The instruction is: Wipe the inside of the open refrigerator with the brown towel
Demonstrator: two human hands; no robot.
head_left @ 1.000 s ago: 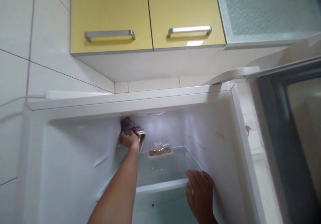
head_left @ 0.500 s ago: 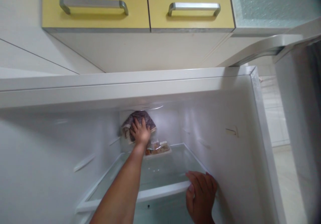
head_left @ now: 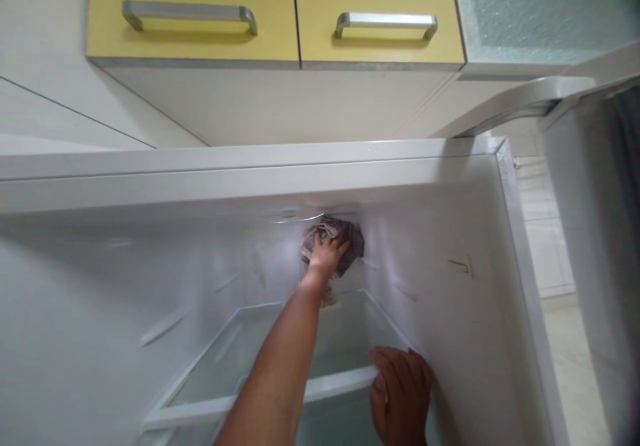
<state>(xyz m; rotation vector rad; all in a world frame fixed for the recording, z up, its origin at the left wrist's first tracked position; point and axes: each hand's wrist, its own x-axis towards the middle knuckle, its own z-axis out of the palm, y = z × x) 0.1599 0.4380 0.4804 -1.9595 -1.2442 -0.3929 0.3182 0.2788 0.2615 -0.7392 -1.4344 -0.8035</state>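
Deep inside the refrigerator, my left hand presses a crumpled dark patterned cloth against the back wall, near its right corner. The fingers spread over the cloth and hold it. My right hand is at the right end of the glass shelf, its fingers curled over the white front edge. Behind my left forearm, a small food pack lies at the back of the shelf, mostly hidden.
The refrigerator's side walls carry moulded shelf ridges. Its door stands open on the right. Yellow cabinets with metal handles hang above. A faint brownish stain marks the back wall.
My left hand has slid the cloth rightward across the back wall, from the left corner to near the right one. My right hand has stayed on the shelf edge.
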